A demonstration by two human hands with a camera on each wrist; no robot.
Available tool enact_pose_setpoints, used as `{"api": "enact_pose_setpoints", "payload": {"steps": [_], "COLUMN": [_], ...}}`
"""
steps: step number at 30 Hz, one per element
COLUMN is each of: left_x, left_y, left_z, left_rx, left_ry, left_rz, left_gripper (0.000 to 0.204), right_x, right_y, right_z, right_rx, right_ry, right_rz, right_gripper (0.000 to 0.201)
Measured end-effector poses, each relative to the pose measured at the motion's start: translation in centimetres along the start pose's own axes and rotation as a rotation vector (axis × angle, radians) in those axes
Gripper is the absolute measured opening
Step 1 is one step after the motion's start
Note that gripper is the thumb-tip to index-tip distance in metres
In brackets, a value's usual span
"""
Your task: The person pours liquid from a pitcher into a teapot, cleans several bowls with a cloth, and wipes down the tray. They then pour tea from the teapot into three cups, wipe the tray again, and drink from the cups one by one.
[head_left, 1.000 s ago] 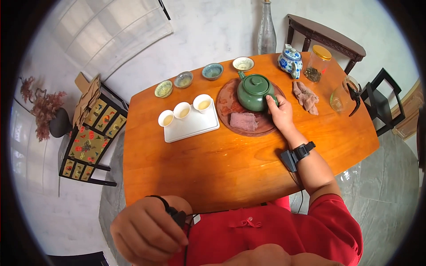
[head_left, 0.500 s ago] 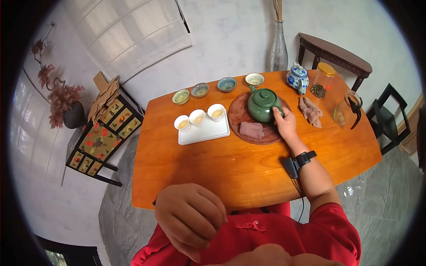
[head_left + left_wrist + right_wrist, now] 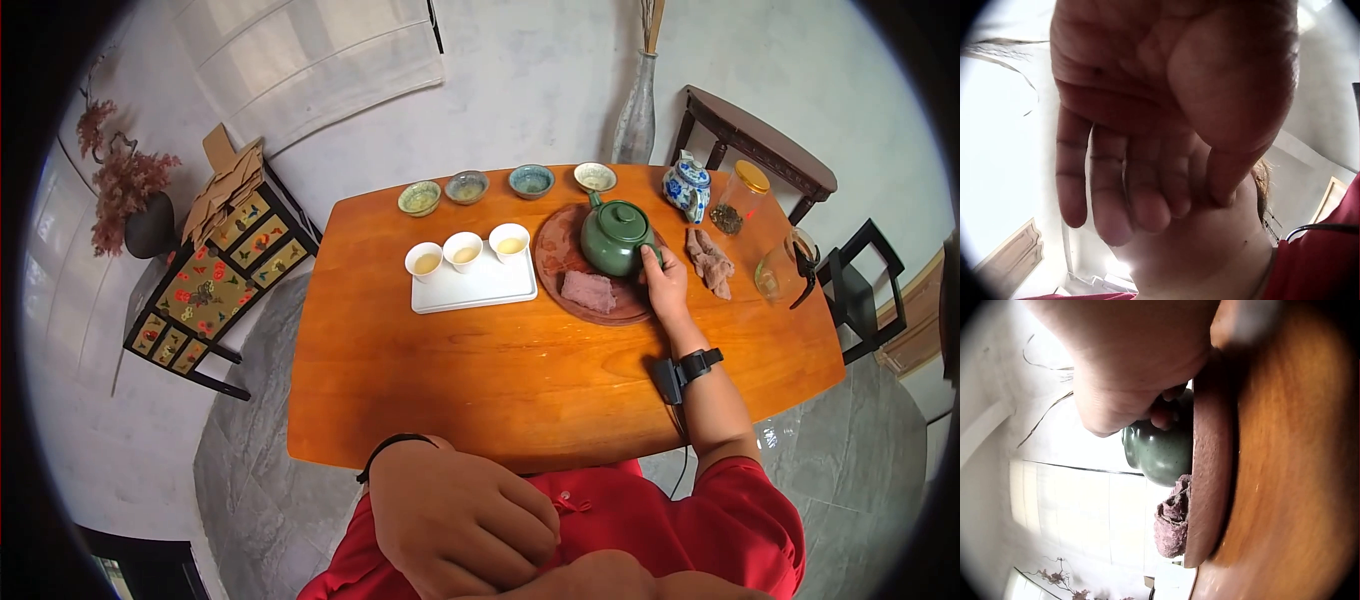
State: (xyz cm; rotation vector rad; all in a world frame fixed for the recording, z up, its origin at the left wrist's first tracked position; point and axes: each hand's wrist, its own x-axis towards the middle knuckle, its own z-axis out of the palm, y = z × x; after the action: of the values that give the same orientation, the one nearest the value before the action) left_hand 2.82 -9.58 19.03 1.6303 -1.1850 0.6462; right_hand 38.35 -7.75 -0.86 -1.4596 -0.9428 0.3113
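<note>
On a round reddish-brown board (image 3: 556,236) sits a green teapot (image 3: 612,238). My right hand (image 3: 668,284) grips its handle, with the thumb on top. In the right wrist view, the fingers (image 3: 1161,419) curl at the handle beside the pot's body. A folded pink cloth (image 3: 588,291) lies on the board in front of the pot. Left of it, white cups (image 3: 464,252) with pale yellow liquid stand on a white tray (image 3: 475,292). My left hand (image 3: 465,515) is raised before the chest, loosely bent and holding nothing; its palm (image 3: 1160,69) faces the wrist camera.
Several small bowls (image 3: 531,181) line the table's far edge. At the right stand a blue-and-white teapot (image 3: 687,188), a yellow-lidded jar (image 3: 740,200) and a glass pitcher (image 3: 780,272). A crumpled brown cloth (image 3: 710,264) lies right of the board.
My left hand has moved rightward from the lower left to in front of the chest. My right hand keeps its hold on the green teapot, which stays on the board. The head view has shifted.
</note>
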Motion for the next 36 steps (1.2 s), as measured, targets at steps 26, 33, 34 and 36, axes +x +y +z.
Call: {"api": "enact_pose_setpoints", "payload": {"steps": [26, 33, 34, 36], "left_x": [-3.3, -7.2, -7.4, -7.7], "left_y": [-3.0, -6.3, -7.3, -9.6], "left_z": [-6.7, -9.7, -9.6, -8.7], "left_rx": [0.593, 0.396, 0.356, 0.235], "left_ry": [0.247, 1.014, 0.961, 0.868], "left_rz": [-0.829, -0.709, -0.752, -0.850], "left_gripper": [0.009, 0.008, 0.010, 0.014], "right_x": [-0.1, 0.0, 0.1, 0.0], "right_y": [-0.3, -0.1, -0.1, -0.4], "right_z": [-0.2, -0.2, -0.2, -0.1], "right_rx": [0.030, 0.047, 0.038, 0.055], "right_ry": [-0.046, -0.037, -0.045, -0.040], "right_rz": [0.002, 0.019, 0.017, 0.016], "right_gripper": [0.031, 0.033, 0.033, 0.034]}}
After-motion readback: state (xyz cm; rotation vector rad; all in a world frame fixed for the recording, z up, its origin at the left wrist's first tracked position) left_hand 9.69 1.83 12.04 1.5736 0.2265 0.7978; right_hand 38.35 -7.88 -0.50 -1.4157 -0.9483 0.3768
